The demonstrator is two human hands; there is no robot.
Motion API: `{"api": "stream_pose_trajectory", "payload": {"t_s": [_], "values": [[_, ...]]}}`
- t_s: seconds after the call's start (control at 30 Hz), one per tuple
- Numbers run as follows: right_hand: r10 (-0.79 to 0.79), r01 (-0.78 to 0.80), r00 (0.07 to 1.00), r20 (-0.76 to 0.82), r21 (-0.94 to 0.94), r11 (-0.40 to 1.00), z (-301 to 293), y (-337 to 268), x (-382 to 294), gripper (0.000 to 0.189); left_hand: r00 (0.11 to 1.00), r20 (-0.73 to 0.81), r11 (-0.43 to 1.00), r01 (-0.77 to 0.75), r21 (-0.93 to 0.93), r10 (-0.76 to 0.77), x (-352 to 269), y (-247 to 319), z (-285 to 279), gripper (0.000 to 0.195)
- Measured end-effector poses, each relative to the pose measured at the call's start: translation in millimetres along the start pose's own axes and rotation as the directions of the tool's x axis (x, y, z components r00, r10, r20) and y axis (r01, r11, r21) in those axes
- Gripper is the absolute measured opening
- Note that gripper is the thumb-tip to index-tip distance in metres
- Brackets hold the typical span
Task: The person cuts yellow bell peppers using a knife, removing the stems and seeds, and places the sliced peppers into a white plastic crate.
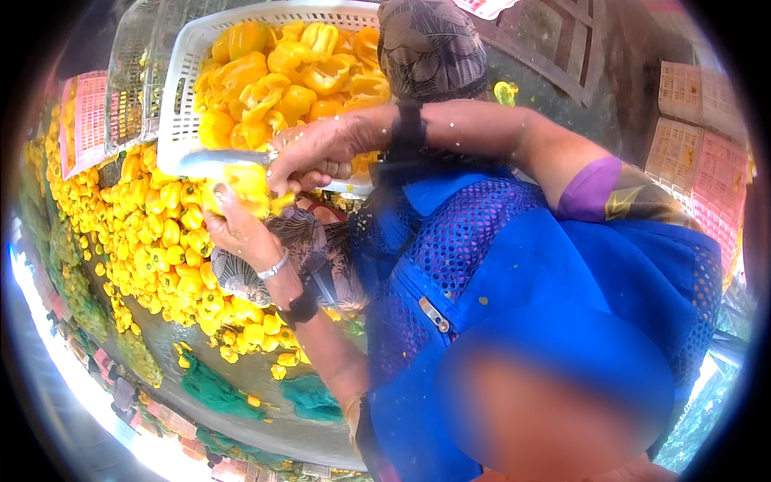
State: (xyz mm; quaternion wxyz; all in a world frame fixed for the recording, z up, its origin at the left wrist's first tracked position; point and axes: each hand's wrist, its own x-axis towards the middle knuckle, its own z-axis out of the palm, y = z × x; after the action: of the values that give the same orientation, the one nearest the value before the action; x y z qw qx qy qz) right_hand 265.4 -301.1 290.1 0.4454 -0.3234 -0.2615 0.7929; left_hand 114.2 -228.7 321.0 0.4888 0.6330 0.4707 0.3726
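Note:
My right hand (307,156), reaching in from the right with a black band at its wrist, is closed on a knife (226,158) whose blurred blade points left. Just under the blade, my left hand (238,226) grips a yellow bell pepper (244,184); a bracelet circles that wrist. The right fingertips are beside the pepper; whether they touch it cannot be told. Behind the hands stands a white plastic crate (171,102) holding many yellow bell peppers (295,102), several of them visibly cut open and hollow.
A large heap of whole yellow peppers (171,235) covers the floor at left. Green mesh netting (217,388) lies below it. Pink crates (720,181) are stacked at far right; another pink crate (87,120) stands upper left. My patterned trouser knees (430,48) flank the work area.

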Motion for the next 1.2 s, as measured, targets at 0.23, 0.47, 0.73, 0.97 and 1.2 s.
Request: {"api": "stream_pose_trajectory", "payload": {"t_s": [0.23,0.47,0.73,0.97,1.2], "values": [[-0.081,0.086,0.990,-0.114,0.038,0.996,0,-19,-7,0.039,0.994,-0.008,0.986,0.103,-0.129,-0.105,2,5,17,0.046],[-0.345,0.330,0.904,-0.251,-0.101,0.938,-7,-9,-4,0.033,0.961,0.184,0.922,0.252,-0.292,-0.205,6,1,19,0.047],[-0.317,0.239,0.854,-0.414,-0.229,0.944,-22,-25,-7,0.030,0.738,0.648,0.538,0.630,-0.560,-0.189,6,12,-7,0.058],[-0.603,0.401,0.732,-0.316,-0.516,0.757,-32,-19,2,0.041,0.918,0.397,0.960,0.135,-0.247,-0.027,1,30,-1,0.031],[-0.449,0.308,0.805,-0.389,-0.372,0.875,-24,-24,-12,0.046,0.898,0.331,0.938,0.336,-0.090,-0.290,43,51,-16,0.015]]}}
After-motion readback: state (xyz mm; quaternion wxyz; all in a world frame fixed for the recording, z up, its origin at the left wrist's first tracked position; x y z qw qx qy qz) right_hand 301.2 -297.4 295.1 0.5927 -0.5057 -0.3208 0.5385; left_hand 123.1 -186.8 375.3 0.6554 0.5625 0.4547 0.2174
